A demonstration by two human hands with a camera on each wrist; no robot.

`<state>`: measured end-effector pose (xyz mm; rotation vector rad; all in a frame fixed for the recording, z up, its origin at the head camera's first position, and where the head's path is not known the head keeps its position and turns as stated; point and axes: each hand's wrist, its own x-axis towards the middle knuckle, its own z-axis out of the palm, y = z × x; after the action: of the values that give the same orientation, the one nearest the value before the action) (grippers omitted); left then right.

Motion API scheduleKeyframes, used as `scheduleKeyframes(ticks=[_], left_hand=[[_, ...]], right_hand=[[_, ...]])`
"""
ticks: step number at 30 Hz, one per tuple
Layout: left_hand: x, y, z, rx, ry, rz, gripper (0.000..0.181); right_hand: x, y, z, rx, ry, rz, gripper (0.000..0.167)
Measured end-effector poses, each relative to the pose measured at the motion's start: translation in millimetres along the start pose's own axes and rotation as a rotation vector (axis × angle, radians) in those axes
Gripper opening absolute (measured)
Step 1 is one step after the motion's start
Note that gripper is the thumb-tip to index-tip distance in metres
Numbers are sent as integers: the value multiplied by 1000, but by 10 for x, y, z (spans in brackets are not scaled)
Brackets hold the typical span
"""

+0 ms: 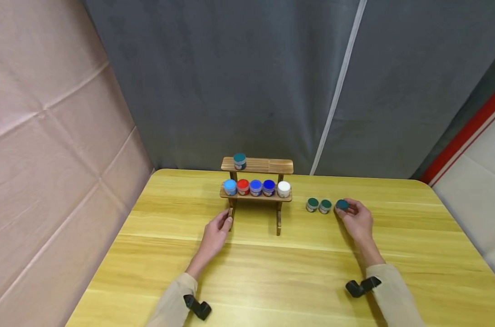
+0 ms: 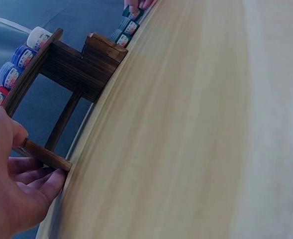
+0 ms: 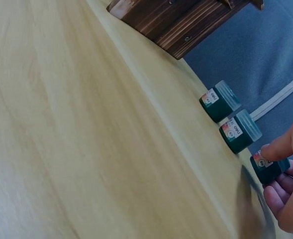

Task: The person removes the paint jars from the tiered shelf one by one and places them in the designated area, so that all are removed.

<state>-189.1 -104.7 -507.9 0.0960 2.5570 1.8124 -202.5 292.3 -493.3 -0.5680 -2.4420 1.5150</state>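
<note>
A small two-tier wooden rack (image 1: 257,165) stands on the table. My left hand (image 1: 215,232) grips its left leg; in the left wrist view the thumb (image 2: 18,133) lies on one side of that leg and the fingers on the other. To the right of the rack, my right hand (image 1: 356,221) pinches a dark teal paint jar (image 3: 268,167) between thumb and fingers. Two green paint jars, one (image 1: 312,205) beside the other (image 1: 325,206), sit just left of that hand. Whether the pinched jar touches the table I cannot tell.
On the lower shelf stand a light blue jar (image 1: 230,187), a red jar (image 1: 243,187), a violet-blue jar (image 1: 256,187), a dark blue jar (image 1: 269,187) and a white jar (image 1: 284,189). One teal jar (image 1: 239,161) is on the upper shelf's left end. A grey curtain (image 1: 231,81) hangs behind the table.
</note>
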Motion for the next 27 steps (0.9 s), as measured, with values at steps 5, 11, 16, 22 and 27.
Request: scheduleKeyframes(ticks=[5, 11, 16, 22, 27], left_hand=[[14, 9, 7, -5, -7, -13, 49], [7, -5, -1, -6, 1, 5, 48], [-11, -2, -10, -13, -2, -2, 49], [-18, 7, -17, -18, -10, -7, 49], [-13, -1, -11, -15, -14, -13, 49]], right_hand=[[2, 31, 23, -25, 1, 3, 47], [8, 48, 43, -30, -3, 5, 46], [17, 61, 59, -19, -5, 1, 45], [21, 83, 75, -7, 1, -3, 45], [8, 86, 75, -12, 7, -2, 47]])
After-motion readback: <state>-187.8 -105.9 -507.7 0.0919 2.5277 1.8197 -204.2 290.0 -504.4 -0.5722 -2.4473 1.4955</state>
